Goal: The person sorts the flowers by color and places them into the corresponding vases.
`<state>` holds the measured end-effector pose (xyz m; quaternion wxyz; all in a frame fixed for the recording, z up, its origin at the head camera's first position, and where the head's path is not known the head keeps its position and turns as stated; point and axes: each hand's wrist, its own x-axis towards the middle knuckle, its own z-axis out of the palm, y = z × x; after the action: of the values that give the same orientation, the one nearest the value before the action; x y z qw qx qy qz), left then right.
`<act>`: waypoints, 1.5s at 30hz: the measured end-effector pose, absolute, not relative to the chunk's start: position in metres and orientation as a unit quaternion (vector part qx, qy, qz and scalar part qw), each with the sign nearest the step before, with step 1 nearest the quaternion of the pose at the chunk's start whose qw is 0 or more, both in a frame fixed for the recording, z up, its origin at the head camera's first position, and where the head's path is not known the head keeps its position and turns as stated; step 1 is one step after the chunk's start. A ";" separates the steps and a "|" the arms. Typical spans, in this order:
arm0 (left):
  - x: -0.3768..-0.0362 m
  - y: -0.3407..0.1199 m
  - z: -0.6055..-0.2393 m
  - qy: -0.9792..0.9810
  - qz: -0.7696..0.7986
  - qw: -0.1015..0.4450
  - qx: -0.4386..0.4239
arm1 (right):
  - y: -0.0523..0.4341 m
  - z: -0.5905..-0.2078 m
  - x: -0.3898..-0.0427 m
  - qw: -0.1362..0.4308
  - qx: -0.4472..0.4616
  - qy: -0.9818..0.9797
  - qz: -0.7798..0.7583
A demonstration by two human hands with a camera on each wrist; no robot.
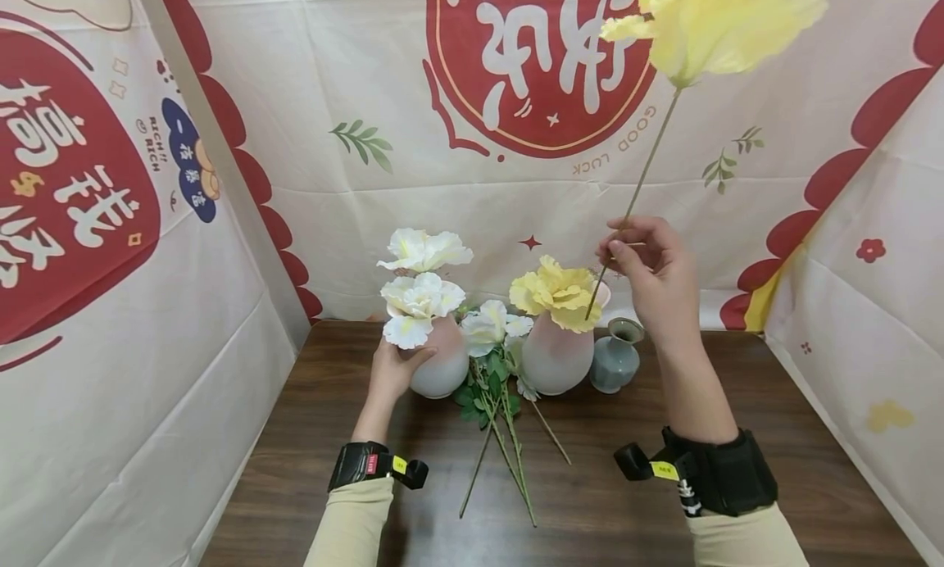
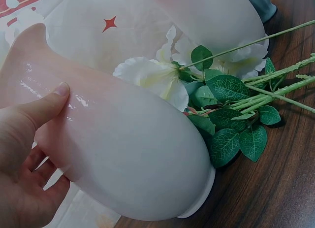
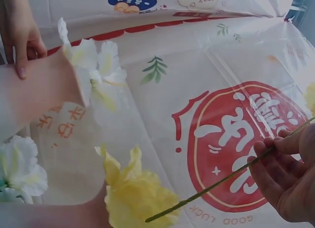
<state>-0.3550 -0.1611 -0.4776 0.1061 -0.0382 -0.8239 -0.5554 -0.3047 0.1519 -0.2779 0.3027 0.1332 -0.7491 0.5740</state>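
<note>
My left hand (image 1: 394, 374) grips the neck of a pink-and-white vase (image 2: 133, 139), thumb on its near side and fingers round the back. Two white flowers (image 1: 416, 305) stand in this vase's mouth. Raised on the right, my right hand (image 1: 660, 284) pinches the thin green stem (image 3: 211, 187) of a yellow flower (image 1: 719, 34) between thumb and fingers. The flower's head is up high, and the stem's lower end overlaps a second yellow flower (image 1: 556, 292) at the mouth of another pink-and-white vase (image 1: 556, 360).
Between the two vases lie white flowers (image 1: 487, 328) with green leaves, their stems (image 1: 511, 448) stretching toward me on the dark wooden table (image 1: 310, 485). A small grey-blue vase (image 1: 614, 362) stands to the right. Printed cloth (image 1: 280, 83) hangs behind and at both sides.
</note>
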 end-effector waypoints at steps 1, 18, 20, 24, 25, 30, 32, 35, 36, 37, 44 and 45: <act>-0.355 -0.162 -0.477 -0.820 -0.562 0.099 -0.035 | 0.154 -0.277 -0.307 0.310 0.130 -0.752 0.567; -0.358 -0.162 -0.481 -0.825 -0.557 0.091 -0.022 | 0.160 -0.274 -0.321 0.364 0.091 -0.740 0.558; -0.358 -0.162 -0.481 -0.826 -0.556 0.091 -0.022 | 0.159 -0.275 -0.322 0.376 0.097 -0.735 0.555; -0.359 -0.162 -0.481 -0.828 -0.554 0.086 -0.020 | 0.157 -0.275 -0.323 0.389 0.100 -0.731 0.551; -0.359 -0.162 -0.481 -0.828 -0.554 0.084 -0.020 | 0.156 -0.275 -0.323 0.390 0.098 -0.731 0.551; -0.360 -0.162 -0.482 -0.827 -0.555 0.085 -0.019 | 0.156 -0.276 -0.326 0.388 0.098 -0.733 0.550; -0.360 -0.162 -0.482 -0.827 -0.556 0.085 -0.019 | 0.158 -0.278 -0.330 0.386 0.098 -0.733 0.552; -0.360 -0.162 -0.482 -0.826 -0.557 0.084 -0.019 | 0.160 -0.282 -0.334 0.384 0.100 -0.733 0.553; -0.359 -0.162 -0.482 -0.826 -0.557 0.084 -0.019 | 0.160 -0.284 -0.335 0.383 0.100 -0.733 0.553; -0.359 -0.162 -0.482 -0.826 -0.557 0.084 -0.019 | 0.160 -0.285 -0.336 0.383 0.099 -0.734 0.552; -0.360 -0.162 -0.483 -0.826 -0.555 0.092 -0.024 | 0.161 -0.291 -0.338 0.375 0.087 -0.747 0.542; -0.360 -0.163 -0.483 -0.827 -0.555 0.093 -0.024 | 0.161 -0.293 -0.339 0.374 0.085 -0.750 0.539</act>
<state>-0.3597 -0.1625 -0.4833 0.0930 -0.0244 -0.8266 -0.5546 -0.3390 0.1611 -0.2928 0.3744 0.0853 -0.7495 0.5392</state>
